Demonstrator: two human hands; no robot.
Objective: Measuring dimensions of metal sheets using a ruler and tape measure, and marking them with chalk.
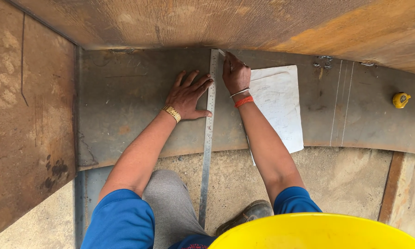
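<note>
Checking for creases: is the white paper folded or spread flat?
Spread flat: the white paper lies open on the steel plate, beside the right hand.

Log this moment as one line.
left hand: flat, pinning steel ruler | right hand: marker tip at ruler top | surface: curved steel plate | nearby: paper sheet, yellow tape measure

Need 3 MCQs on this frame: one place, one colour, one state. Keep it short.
1. Where does the small yellow tape measure lie?
A. far right on the grey steel plate
B. beside the left hand
C. on the white paper sheet

2. What colour is the band on the right wrist?
A. green
B. orange
C. black

3. How is the left hand placed?
A. clenched in the air
B. gripping the paper
C. flat, fingers spread, against the long steel ruler

Key: 1 A, it sits alone near the right edge. 2 B, the orange band circles the wrist below the right hand. 3 C, its palm presses the plate, thumb at the ruler's edge.
</note>
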